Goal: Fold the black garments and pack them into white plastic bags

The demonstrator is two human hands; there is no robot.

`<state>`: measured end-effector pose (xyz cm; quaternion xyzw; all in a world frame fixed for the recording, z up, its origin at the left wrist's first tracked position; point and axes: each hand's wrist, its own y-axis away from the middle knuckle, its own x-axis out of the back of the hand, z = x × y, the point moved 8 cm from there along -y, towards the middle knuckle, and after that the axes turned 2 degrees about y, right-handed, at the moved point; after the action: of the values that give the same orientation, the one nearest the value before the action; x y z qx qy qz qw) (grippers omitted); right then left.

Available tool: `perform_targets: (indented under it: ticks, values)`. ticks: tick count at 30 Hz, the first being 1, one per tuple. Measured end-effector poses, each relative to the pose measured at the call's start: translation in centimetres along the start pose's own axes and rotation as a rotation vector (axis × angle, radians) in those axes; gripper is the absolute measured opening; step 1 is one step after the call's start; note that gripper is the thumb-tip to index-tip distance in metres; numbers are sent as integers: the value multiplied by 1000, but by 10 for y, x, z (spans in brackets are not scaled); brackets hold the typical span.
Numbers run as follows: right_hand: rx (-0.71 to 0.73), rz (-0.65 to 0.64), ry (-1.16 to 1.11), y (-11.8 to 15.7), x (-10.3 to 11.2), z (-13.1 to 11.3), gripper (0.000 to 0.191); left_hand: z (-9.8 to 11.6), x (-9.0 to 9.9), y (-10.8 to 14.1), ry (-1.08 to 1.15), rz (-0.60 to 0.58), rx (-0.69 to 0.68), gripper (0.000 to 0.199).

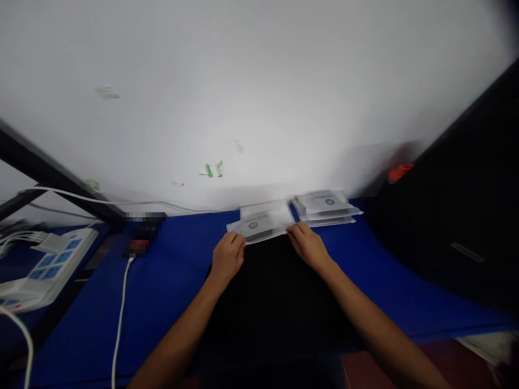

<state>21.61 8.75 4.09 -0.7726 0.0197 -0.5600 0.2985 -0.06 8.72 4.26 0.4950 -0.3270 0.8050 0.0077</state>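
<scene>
Both of my hands pinch the near edge of a translucent white plastic pouch (259, 225) with dark print on it. My left hand (229, 256) has its fingers closed on the near left corner. At the near right corner, my right hand (307, 243) grips with thumb and fingers. Another pale pouch (265, 206) lies just behind, partly covered by the held one. To the right is a small stack of similar pouches (326, 204) against the wall. A large black area (279, 302), perhaps cloth, lies between my forearms; its kind is unclear.
A blue surface (170, 292) runs along a white wall (259, 97). On the left are a white power strip (57, 265), white cables (121, 324) and a blurred-out dark device (141, 232). A big black object (454, 216) stands at right, near something orange (400, 173).
</scene>
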Motion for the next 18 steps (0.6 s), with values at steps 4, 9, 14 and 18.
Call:
perform_targets:
  ticks: [4, 9, 14, 18]
  values:
    - [37, 39, -14, 1, 7, -1, 17, 2, 3, -1, -19, 25, -1, 14]
    - [217, 18, -111, 4, 10, -31, 17, 22, 1, 1, 23, 34, -137, 13]
    - [414, -43, -157, 12, 1, -71, 21, 51, -7, 10, 113, -53, -335, 16]
    - [432, -34, -167, 14, -2, -78, 23, 57, -8, 10, 88, -76, -360, 18]
